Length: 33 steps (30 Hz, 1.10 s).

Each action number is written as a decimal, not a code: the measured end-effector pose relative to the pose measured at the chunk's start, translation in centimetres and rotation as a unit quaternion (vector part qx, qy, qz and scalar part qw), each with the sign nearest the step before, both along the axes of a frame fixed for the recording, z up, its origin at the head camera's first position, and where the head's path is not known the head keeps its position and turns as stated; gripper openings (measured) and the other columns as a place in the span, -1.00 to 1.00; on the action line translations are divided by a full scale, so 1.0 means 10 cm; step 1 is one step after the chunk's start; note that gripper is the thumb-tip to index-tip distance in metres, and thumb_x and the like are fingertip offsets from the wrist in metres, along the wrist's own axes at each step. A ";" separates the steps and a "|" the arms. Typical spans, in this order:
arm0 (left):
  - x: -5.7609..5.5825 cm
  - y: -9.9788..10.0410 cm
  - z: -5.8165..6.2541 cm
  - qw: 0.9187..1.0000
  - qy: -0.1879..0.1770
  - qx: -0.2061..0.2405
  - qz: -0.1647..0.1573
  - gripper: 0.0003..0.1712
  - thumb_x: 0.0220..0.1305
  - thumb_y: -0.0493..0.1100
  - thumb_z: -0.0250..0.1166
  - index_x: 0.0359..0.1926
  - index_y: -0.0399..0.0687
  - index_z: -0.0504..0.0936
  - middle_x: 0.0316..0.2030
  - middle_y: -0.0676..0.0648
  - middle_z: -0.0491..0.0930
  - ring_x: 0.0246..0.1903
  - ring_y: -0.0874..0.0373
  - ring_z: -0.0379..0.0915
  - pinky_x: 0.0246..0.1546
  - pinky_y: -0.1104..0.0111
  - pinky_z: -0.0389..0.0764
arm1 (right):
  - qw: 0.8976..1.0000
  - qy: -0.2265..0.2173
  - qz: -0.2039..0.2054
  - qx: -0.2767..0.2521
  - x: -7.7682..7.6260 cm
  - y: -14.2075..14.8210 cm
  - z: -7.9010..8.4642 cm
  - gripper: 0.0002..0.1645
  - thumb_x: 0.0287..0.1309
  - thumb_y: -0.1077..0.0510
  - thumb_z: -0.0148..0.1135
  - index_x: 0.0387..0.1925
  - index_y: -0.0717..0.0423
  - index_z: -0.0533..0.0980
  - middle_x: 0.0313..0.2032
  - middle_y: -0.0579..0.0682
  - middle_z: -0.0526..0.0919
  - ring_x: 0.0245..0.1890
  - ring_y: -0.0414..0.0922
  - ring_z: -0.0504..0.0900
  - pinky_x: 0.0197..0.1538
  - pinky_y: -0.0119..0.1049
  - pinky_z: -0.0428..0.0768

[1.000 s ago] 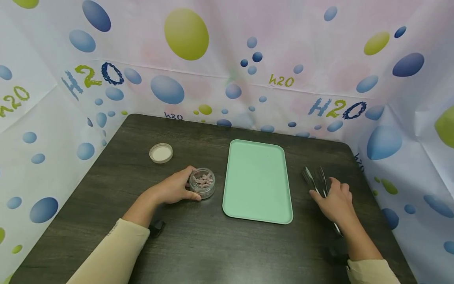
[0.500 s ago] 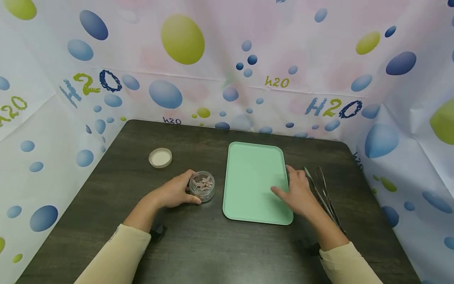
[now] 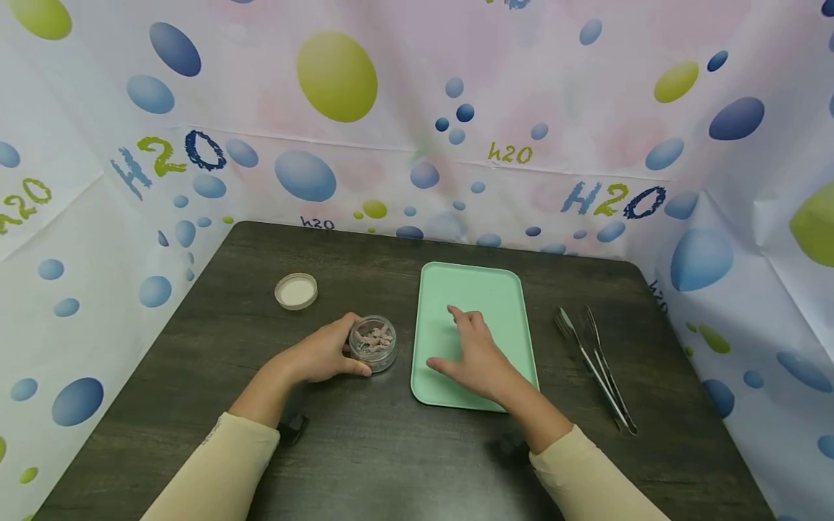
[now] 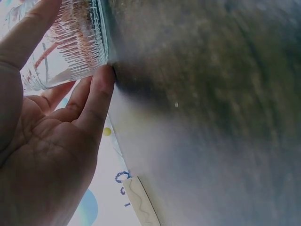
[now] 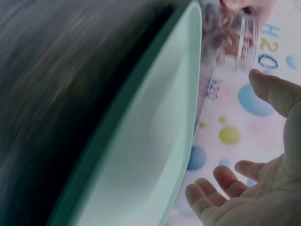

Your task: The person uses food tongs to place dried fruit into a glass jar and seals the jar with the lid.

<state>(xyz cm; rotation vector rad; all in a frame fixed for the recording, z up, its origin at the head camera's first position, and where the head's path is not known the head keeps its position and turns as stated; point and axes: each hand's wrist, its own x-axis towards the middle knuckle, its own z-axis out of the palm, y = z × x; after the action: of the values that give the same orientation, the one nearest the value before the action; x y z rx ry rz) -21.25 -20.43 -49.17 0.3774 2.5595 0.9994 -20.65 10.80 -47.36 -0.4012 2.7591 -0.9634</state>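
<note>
In the head view a small round glass jar (image 3: 373, 341) stands uncapped on the dark table, with pinkish-brown, strip-like pieces inside. My left hand (image 3: 318, 354) grips it from the left, thumb at the near side and fingers behind. The left wrist view shows the ribbed glass of the jar (image 4: 77, 40) between thumb and fingers. Over the light green tray (image 3: 465, 282) hovers my right hand (image 3: 481, 360), thumb and fingers spread towards the jar and nothing in its grasp. Seen from the right wrist, the palm of the right hand (image 5: 256, 188) faces the jar (image 5: 230, 37).
A round lid (image 3: 296, 291) lies behind the left hand, white inside facing up. Metal tongs (image 3: 599, 369) rest to the right of the tray. Bubble-printed sheeting (image 3: 417, 108) rises behind the table (image 3: 365, 456) and along both sides.
My right hand has let go of the tongs, leaving them on the table, and moved left across the tray towards the jar. The left hand keeps its hold on the jar.
</note>
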 end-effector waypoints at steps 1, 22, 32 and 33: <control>0.00 0.00 0.00 1.000 0.001 0.000 0.001 0.01 0.20 0.12 0.67 0.48 -0.16 0.33 0.36 -0.24 0.58 0.32 -0.22 0.62 0.30 -0.07 0.68 | 1.000 -0.002 0.005 -0.004 0.00 -0.06 0.00 0.23 0.28 -0.13 0.59 0.74 0.00 0.06 0.46 0.18 0.31 0.43 0.12 0.43 0.39 0.16 0.59; 0.02 0.02 0.02 1.000 -0.004 0.005 0.002 -0.06 0.20 0.08 0.68 0.42 -0.12 0.37 0.34 -0.20 0.59 0.28 -0.20 0.63 0.28 -0.07 0.70 | 0.994 -0.015 0.108 -0.031 -0.08 -0.82 -0.16 0.13 0.28 -0.06 0.61 0.65 0.15 0.19 0.44 0.22 0.39 0.39 0.13 0.56 0.43 0.12 0.62; 0.01 -0.02 0.00 1.000 0.014 0.011 -0.010 -0.05 0.22 0.13 0.66 0.42 -0.14 0.37 0.29 -0.23 0.62 0.28 -0.17 0.63 0.23 -0.05 0.70 | 0.995 -0.017 0.096 -0.033 -0.10 -0.88 -0.19 0.02 0.25 -0.05 0.63 0.58 0.09 0.29 0.46 0.10 0.52 0.43 0.10 0.59 0.43 0.08 0.63; 0.02 0.01 0.03 1.000 0.005 0.009 -0.002 -0.05 0.20 0.09 0.68 0.41 -0.15 0.37 0.30 -0.23 0.62 0.30 -0.17 0.62 0.27 -0.08 0.68 | 0.995 -0.017 0.095 -0.031 -0.10 -0.88 -0.20 0.02 0.26 -0.05 0.63 0.58 0.08 0.28 0.45 0.09 0.54 0.42 0.09 0.60 0.42 0.07 0.64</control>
<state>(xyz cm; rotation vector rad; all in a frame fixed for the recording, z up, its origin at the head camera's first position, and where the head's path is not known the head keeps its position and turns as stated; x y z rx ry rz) -21.02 -20.32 -48.89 0.3921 2.5587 1.0227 -21.66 2.01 -49.35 -0.6364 2.6081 -0.9999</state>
